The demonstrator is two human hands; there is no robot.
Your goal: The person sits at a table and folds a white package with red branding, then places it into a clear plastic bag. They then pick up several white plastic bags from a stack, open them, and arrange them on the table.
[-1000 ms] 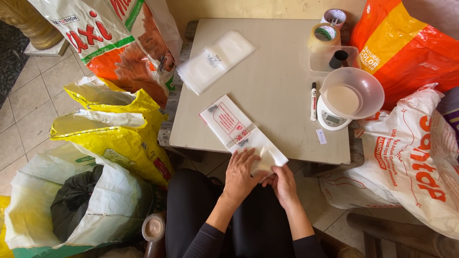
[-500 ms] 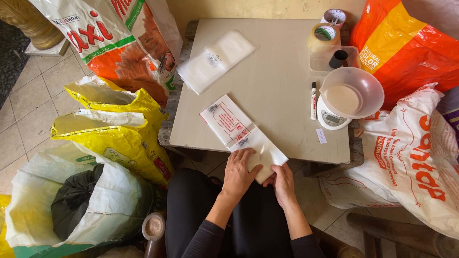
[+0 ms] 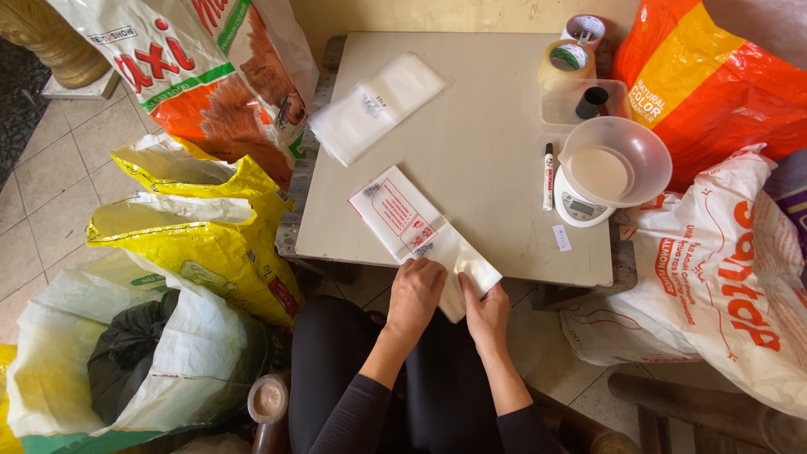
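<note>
A flat clear plastic pouch (image 3: 412, 223) with a white and red printed label lies at an angle on the near edge of the small beige table (image 3: 479, 143). Its clear end hangs past the table edge over my lap. My left hand (image 3: 414, 296) presses down on that clear end from the left, fingers curled. My right hand (image 3: 487, 315) grips the same end from the right, thumb on top.
A stack of clear bags (image 3: 377, 105) lies at the table's far left. A marker (image 3: 548, 175), a scale with a clear bowl (image 3: 612, 168), tape rolls (image 3: 566, 63) and a plastic tray (image 3: 584, 102) sit on the right. Large sacks (image 3: 193, 244) crowd both sides.
Both hands have slid slightly along the pouch's clear end, smoothing it; the pouch stays in the same spot on the table edge.
</note>
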